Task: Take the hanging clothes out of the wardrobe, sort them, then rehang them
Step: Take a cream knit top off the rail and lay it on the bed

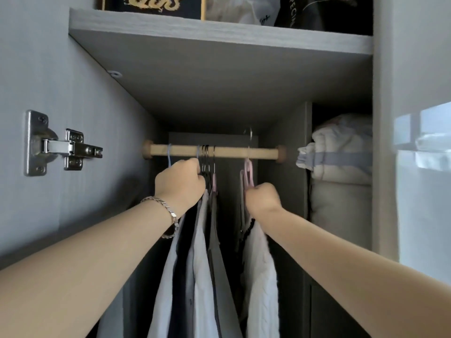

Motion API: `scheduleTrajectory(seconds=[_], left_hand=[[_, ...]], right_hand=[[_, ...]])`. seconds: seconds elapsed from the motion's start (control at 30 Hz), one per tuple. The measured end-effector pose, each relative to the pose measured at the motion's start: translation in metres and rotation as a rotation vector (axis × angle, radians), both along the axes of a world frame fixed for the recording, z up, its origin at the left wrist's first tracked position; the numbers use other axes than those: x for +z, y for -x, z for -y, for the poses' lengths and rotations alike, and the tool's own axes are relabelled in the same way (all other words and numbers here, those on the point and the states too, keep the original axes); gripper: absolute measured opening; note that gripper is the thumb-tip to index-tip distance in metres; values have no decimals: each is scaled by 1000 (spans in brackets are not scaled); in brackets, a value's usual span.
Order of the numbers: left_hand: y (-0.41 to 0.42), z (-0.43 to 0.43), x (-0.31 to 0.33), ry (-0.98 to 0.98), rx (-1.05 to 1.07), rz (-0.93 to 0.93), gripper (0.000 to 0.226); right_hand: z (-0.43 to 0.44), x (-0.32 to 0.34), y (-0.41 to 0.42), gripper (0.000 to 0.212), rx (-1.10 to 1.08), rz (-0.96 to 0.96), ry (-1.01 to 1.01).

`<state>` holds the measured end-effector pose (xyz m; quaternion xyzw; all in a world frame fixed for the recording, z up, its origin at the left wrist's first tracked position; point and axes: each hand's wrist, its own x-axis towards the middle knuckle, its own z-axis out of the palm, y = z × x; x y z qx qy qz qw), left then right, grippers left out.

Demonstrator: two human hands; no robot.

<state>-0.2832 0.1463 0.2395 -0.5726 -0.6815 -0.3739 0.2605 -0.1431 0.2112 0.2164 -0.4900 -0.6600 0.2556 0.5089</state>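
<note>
We reach both arms up and forward into the wardrobe (80, 203), forearms bare and nearly straight, the 2 hands apart from each other just below the wooden rod (231, 151). Our left hand (179, 182) is turned knuckles up, with its fingers curled round the necks of a bunch of hangers (207, 164) whose hooks sit close together on the rod, left of its middle. A metal bracelet (168, 211) hangs loose on that wrist. Our right hand (262, 197) sits lower and to the right, closed in a fist on the bottom of a pink hanger (249, 175). That hanger's hook is over the rod, right of the middle.

The clothes are on the rod inside the wardrobe. Under our left hand, pale shirts (200, 252) with dark cloth between them hang pressed together. Under our right hand hangs a white knit top (260, 276) with a dark trim at its neck, a gap away from the shirts. 1 thin blue hook (169, 156) sits alone on the rod, left of our left hand.

Above the rod runs a grey shelf (219, 37) carrying a dark box with a gold dragon (151, 3) and some bags. A metal hinge (61, 145) is screwed to the left wall. In the compartment to the right lies rolled bedding (341, 154), cream with a blue stripe.
</note>
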Motion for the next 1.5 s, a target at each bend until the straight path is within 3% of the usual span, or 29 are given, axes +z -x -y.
scheduleTrajectory(seconds=[0.17,0.43,0.7,0.87,0.97,1.1,1.17,1.33,1.5], left_hand=[[-47,34,-27,54,-101,-85,17],[-144,122,-102,279,-183,-29,14],[-276,198,-196,544,-423,-80,11],[-366,228,-252,635,-608,-138,18],[-409,242,-275,682,-706,-165,19],[-483,269,-307,739,-909,-243,15],[-514,287,-319,748,-1029,-268,14],[-575,330,-346,729,-1365,-403,18],[-618,386,-365,680,-1659,-521,17]], right_hand=[[62,-48,-46,36,40,110,-2],[211,-124,-182,37,56,331,145],[365,-198,-341,33,-113,361,335],[449,-232,-427,30,-354,292,457],[483,-247,-462,17,-478,223,498],[542,-273,-499,26,-716,196,599],[572,-288,-506,24,-824,192,662],[642,-310,-495,43,-1218,165,702],[707,-309,-454,50,-1500,13,701]])
